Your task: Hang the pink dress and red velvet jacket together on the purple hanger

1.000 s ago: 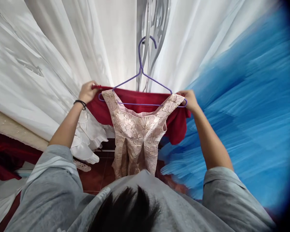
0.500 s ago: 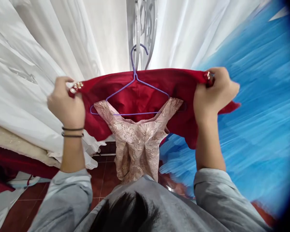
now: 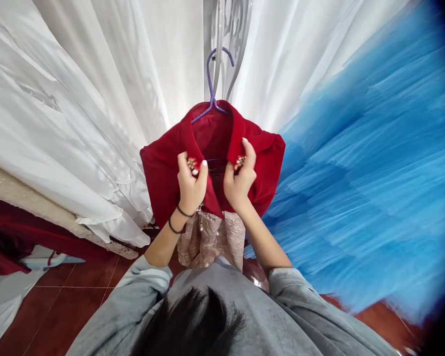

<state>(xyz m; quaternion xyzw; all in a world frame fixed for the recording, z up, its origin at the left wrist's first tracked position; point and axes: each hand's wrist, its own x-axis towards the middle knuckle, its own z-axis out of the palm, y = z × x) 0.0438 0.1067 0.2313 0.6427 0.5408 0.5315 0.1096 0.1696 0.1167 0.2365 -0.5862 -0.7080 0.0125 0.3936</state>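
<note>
Garment, deep red, collared, beaded ornaments at front edges

A purple hanger hooked on white metalwork carries a pink dress beneath a red garment.

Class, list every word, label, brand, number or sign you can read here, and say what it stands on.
None: no readable text shows on the red collared cloth garment, the pale pink-gold patterned dress, the thin purple hooked hanger or the layered blue tulle fabric.
</note>
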